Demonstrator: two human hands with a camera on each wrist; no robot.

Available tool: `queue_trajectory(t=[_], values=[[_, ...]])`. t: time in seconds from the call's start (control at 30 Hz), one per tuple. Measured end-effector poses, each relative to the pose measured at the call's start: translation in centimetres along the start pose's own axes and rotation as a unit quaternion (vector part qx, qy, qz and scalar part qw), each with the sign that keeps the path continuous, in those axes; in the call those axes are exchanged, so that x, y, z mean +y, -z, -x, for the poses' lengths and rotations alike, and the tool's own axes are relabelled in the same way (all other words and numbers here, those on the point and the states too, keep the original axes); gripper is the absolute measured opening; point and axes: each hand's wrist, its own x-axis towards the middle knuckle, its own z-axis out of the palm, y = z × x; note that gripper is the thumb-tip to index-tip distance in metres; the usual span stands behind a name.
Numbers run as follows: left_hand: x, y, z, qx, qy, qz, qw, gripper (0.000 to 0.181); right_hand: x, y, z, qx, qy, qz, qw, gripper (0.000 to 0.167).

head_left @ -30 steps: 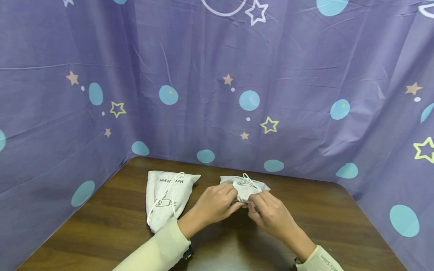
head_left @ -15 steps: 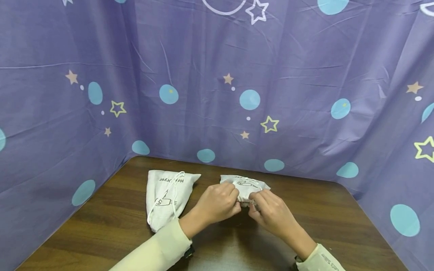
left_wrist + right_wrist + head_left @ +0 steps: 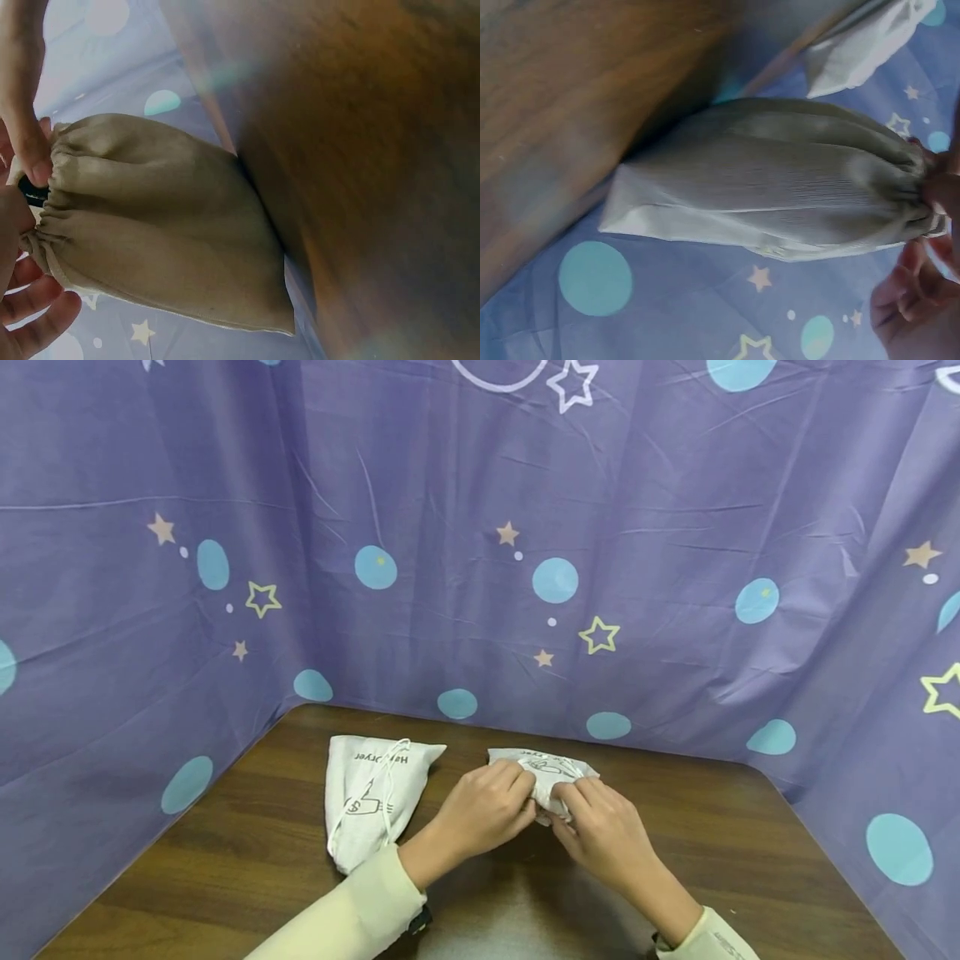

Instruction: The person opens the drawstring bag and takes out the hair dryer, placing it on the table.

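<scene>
Head view: the held bag (image 3: 546, 787) lies on the far part of the table (image 3: 225, 852), mouth end toward the person, its far end seemingly resting on the wood. On its left side the left hand (image 3: 486, 799) has curled fingers, pinching the cloth; on its right side the right hand (image 3: 600, 820) pinches the same end between thumb and fingers. Left of the held bag lies the other bag (image 3: 371, 827), just beside the left sleeve (image 3: 345, 906); that elbow is best kept high.

Left wrist view: at the held bag's gathered mouth (image 3: 52, 176), 1 digit presses over the edge, while below it several fingers (image 3: 45, 319) hang spread, off the cloth. Which hand owns which, I cannot tell. Beside the mouth is a dark thing (image 3: 31, 192), unclear. Working the gathers evenly, a few folds per pinch, should stop them bunching on 1 side.

Right wrist view: fingertips (image 3: 934, 196) pinch the held bag's bunched neck; the lower fingers' grip is blurred. Matching the pull on both sides would probably stop the bag twisting.
</scene>
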Motion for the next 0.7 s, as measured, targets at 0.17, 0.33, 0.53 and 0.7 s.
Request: queue_trajectory(t=[0.17,0.33,0.53,0.7], values=[[-0.1,0.4,0.1,-0.003,-0.015,-0.007,0.9999,0.013,-0.6,0.9,-0.3,-0.041,-0.027,-0.016,0.9987,0.042],[-0.1,0.4,0.5,-0.011,-0.024,0.02,0.9995,0.017,-1.2,1.3,-0.4,-0.077,-0.043,-0.057,0.9944,0.049],[0.0,0.4,1.3,-0.043,-0.025,0.039,0.998,0.026,-1.3,1.0,0.3,-0.103,-0.048,-0.11,0.9874,0.052],[0.2,0.7,1.8,-0.09,-0.019,0.039,0.995,0.03,-0.9,0.7,1.0,-0.109,-0.049,-0.127,0.9846,0.053]])
